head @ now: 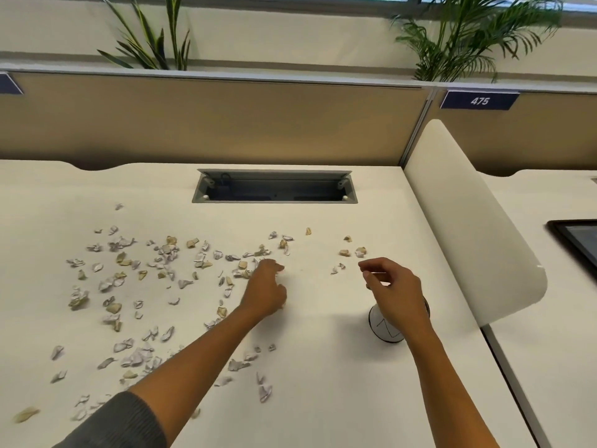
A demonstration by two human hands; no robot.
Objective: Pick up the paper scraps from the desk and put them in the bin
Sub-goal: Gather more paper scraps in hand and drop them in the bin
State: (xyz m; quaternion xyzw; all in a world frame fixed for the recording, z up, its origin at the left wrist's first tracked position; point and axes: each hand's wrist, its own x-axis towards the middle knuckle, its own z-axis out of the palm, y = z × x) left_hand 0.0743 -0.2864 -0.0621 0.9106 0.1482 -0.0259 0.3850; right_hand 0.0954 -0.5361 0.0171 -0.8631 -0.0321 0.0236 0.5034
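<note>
Grey sleeve cut off below; right hand half-hides bin.

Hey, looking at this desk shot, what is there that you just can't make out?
- Bin, head view: the right hand covers its mouth, so its contents are hidden.
- Left hand: its curled fingers hide whether it holds scraps.
- Right hand's grip: anything pinched is too small to tell.
- Screen: cut off by the right edge.
- Desk slot: its inside is dark.

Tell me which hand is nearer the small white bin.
Right. The right hand hovers directly above the bin, partly covering it. The left hand is off to the bin's left, among the paper scraps.
</note>
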